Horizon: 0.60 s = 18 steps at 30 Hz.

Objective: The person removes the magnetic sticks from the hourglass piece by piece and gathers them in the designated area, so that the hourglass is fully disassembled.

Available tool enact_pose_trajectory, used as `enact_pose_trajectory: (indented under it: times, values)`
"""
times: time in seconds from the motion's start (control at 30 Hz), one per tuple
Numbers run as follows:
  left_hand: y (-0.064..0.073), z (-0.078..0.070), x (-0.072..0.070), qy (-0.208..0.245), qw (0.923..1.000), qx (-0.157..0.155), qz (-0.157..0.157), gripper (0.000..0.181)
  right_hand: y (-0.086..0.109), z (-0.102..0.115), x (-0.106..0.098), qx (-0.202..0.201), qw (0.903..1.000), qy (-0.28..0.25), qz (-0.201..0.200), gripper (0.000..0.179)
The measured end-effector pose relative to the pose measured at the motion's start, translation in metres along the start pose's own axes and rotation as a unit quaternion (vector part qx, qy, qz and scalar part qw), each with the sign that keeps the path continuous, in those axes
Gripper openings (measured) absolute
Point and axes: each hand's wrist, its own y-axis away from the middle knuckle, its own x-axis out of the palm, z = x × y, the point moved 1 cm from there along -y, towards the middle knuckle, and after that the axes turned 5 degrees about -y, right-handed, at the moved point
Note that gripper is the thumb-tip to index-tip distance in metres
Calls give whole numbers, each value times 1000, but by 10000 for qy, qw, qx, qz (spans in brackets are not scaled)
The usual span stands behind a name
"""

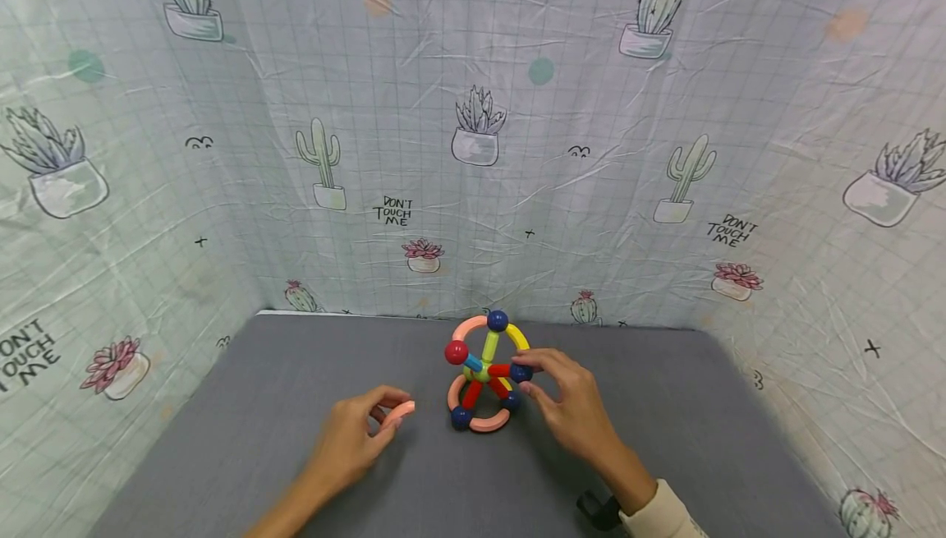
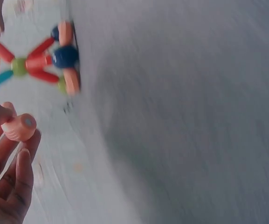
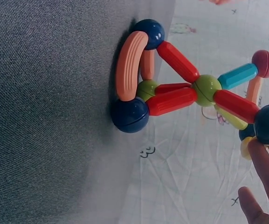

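My left hand (image 1: 347, 443) pinches a salmon-coloured curved magnetic rod (image 1: 400, 413) between thumb and fingers, left of the built model. In the left wrist view the rod (image 2: 20, 127) turns one end towards the camera. The model of magnetic rods and balls stands on the table, red, blue and light-green rods spreading from a green centre ball (image 3: 206, 90). Salmon curved rods (image 3: 130, 66) join balls around its base. My right hand (image 1: 576, 411) holds a dark blue ball (image 1: 521, 372) at the end of a red rod (image 3: 237, 106). A red ball (image 1: 456, 351) sits at the upper left.
The grey table (image 1: 296, 374) backs onto a hanging cloth (image 1: 414, 152) printed with cacti, which also runs along both sides. A black object (image 1: 599, 510) lies by my right wrist near the front.
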Motion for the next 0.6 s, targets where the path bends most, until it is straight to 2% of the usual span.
enact_pose_trajectory:
  times: [0.17,0.4,0.6]
  values:
    - [3,26,-22,-3,9998,-223,-1,13,0,0,0,31,10000,4,18,42]
    - [6,55,-47,128,9954,-836,447,17,1,0,-2,7,10000,-9,21,42]
    - [13,79,-65,-201,9886,-1353,636,19,1,0,-1,26,10000,3,46,41]
